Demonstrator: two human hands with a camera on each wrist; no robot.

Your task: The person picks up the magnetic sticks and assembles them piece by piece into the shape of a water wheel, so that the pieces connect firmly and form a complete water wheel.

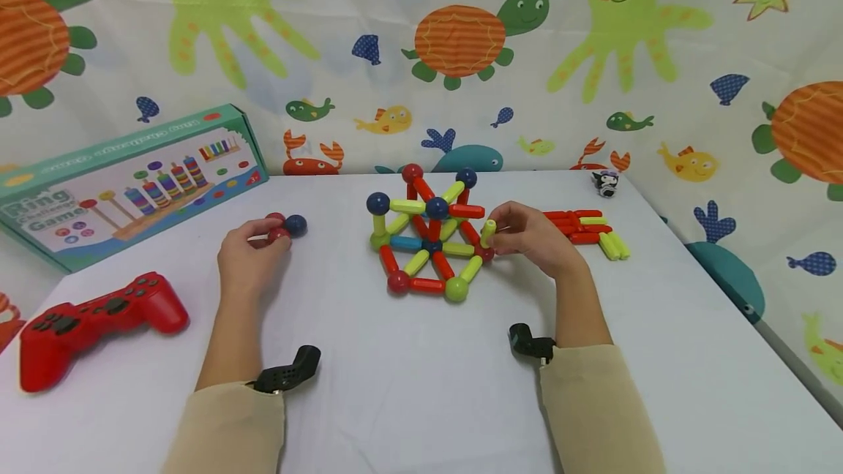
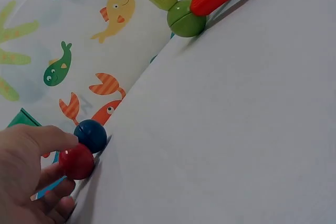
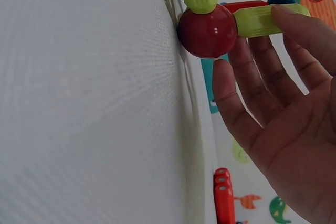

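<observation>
My left hand (image 1: 245, 262) pinches a red ball (image 2: 77, 162) at the table's left side. A dark blue ball (image 2: 92, 136) touches that ball, and more red shows between the fingers in the head view. At centre stands a framework of magnetic sticks and balls, with a raised dark blue ball (image 1: 437, 208) and a green ball (image 1: 457, 289) at its front. My right hand (image 1: 536, 240) pinches a yellow-green magnetic stick (image 3: 256, 22) between thumb and fingers. This stick rises upright from a dark red ball (image 3: 208, 32) at the framework's right corner.
Loose red and yellow-green sticks (image 1: 582, 227) lie right of the right hand. A small black-and-white figurine (image 1: 606, 183) stands at the back right. On the left are a red game controller (image 1: 105, 320) and a green toy box (image 1: 132, 185). A patterned cloth (image 1: 369, 13) hangs behind.
</observation>
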